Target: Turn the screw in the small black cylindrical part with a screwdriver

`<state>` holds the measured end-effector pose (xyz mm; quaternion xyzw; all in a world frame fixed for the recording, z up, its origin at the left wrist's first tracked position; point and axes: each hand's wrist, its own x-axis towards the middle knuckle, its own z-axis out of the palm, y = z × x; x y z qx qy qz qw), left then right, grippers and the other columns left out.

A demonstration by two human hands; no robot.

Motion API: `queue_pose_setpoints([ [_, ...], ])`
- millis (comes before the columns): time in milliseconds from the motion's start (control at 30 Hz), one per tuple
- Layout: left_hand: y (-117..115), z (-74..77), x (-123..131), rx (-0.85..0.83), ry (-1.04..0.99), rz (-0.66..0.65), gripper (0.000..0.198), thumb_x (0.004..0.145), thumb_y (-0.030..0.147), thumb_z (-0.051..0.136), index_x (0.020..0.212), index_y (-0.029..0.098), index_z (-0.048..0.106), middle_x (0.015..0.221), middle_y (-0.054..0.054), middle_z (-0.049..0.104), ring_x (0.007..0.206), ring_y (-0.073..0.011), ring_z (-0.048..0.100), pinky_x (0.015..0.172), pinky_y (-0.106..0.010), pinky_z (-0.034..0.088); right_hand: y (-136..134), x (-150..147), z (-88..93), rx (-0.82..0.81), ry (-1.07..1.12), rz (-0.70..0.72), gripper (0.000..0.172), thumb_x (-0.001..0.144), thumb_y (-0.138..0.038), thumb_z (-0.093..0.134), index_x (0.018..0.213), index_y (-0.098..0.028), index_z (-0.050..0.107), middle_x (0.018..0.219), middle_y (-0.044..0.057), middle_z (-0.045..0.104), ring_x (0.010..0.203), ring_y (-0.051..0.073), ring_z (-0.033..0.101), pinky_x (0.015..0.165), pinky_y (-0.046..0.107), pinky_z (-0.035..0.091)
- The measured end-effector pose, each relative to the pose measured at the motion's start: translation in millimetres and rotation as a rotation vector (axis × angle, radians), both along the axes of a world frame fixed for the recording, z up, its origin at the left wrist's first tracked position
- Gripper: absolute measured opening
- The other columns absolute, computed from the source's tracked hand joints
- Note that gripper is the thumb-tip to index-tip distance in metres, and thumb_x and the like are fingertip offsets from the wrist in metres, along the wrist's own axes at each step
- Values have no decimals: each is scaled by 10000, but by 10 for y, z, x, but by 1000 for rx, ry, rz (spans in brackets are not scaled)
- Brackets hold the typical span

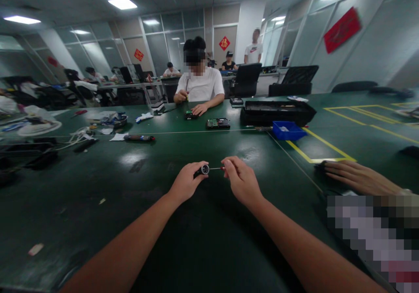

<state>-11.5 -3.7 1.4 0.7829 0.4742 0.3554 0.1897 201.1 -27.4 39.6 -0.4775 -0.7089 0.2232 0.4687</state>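
Note:
My left hand is closed around a small black cylinder with a silver ring-shaped end, perhaps a flashlight; the ring faces me. In my right hand is a thin screwdriver with a red part by the fingertips. Its metal shaft points left toward the cylinder's side. Whether the tip touches the cylinder, I cannot tell. Both hands are held over the green table, close together, and the fingers of my right hand hide most of the screwdriver's handle.
Across the table a person works on a small device. Beyond my hands lie a circuit-board device, a blue bin, a long black tray and a dark cylindrical tool. Another person's hand rests at right. Cables clutter the left.

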Motion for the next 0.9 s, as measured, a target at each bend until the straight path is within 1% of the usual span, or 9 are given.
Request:
queue_pose_setpoints([
  [100, -7, 18, 5, -10, 8, -6, 370, 914, 247, 660, 1282, 258, 630, 1290, -39, 659, 1215, -236, 575, 1097, -428, 403, 14, -10, -28, -11, 24, -35, 292, 1019, -401, 397, 1008, -232, 636, 714, 5, 640, 642, 180, 611, 616, 318, 423],
  [167, -8, 23, 8, -16, 4, -1, 367, 916, 250, 657, 1283, 259, 628, 1290, -38, 659, 1216, -235, 575, 1096, -427, 404, 36, -24, -64, -27, 129, -33, 237, 986, -377, 468, 1124, -227, 589, 772, 14, 666, 722, 197, 649, 671, 331, 462],
  [200, -7, 23, 9, -18, 0, 5, 364, 918, 253, 655, 1281, 258, 627, 1292, -39, 658, 1215, -237, 576, 1097, -428, 404, 51, -33, -85, -45, 224, -37, 239, 963, -379, 509, 1130, -220, 574, 803, 23, 679, 750, 203, 662, 706, 342, 485],
  [333, 7, 17, 7, -28, -6, 21, 362, 923, 262, 647, 1284, 265, 622, 1301, -45, 650, 1211, -238, 580, 1099, -434, 409, 123, -74, -157, -178, 515, -9, 274, 896, -460, 612, 946, -194, 644, 837, 56, 690, 765, 205, 664, 756, 369, 526],
  [433, 22, 36, 4, 24, 4, 12, 376, 931, 259, 632, 1306, 267, 603, 1311, -55, 640, 1232, -236, 565, 1106, -445, 403, 194, -77, -200, -282, 767, 12, 320, 847, -512, 666, 891, -194, 672, 798, 42, 674, 722, 187, 641, 740, 364, 541],
  [533, 39, 66, 0, 87, 97, -21, 374, 939, 259, 622, 1310, 296, 594, 1322, -51, 634, 1270, -246, 539, 1173, -531, 289, 278, -36, -250, -424, 955, 25, 294, 833, -492, 682, 820, -199, 660, 693, 13, 624, 622, 163, 597, 709, 364, 556],
  [600, 48, 72, -3, 58, 174, -28, 377, 939, 252, 622, 1308, 317, 591, 1319, -45, 636, 1277, -255, 534, 1188, -591, 212, 321, -1, -282, -470, 972, -48, 266, 839, -457, 674, 764, -205, 639, 637, -6, 582, 568, 149, 559, 684, 358, 557],
  [700, 56, 52, -8, -11, 230, -27, 374, 940, 253, 619, 1307, 320, 587, 1300, -47, 642, 1259, -259, 543, 1177, -620, 203, 333, 28, -298, -370, 839, -191, 248, 861, -445, 645, 785, -210, 640, 693, 4, 613, 604, 151, 571, 627, 317, 521],
  [900, 48, 33, -7, -29, 208, 4, 351, 940, 269, 618, 1289, 296, 597, 1275, -48, 642, 1232, -262, 549, 1178, -605, 222, 202, 9, -178, -235, 570, -252, 262, 915, -460, 558, 848, -217, 627, 711, 2, 626, 644, 165, 576, 616, 309, 459],
])
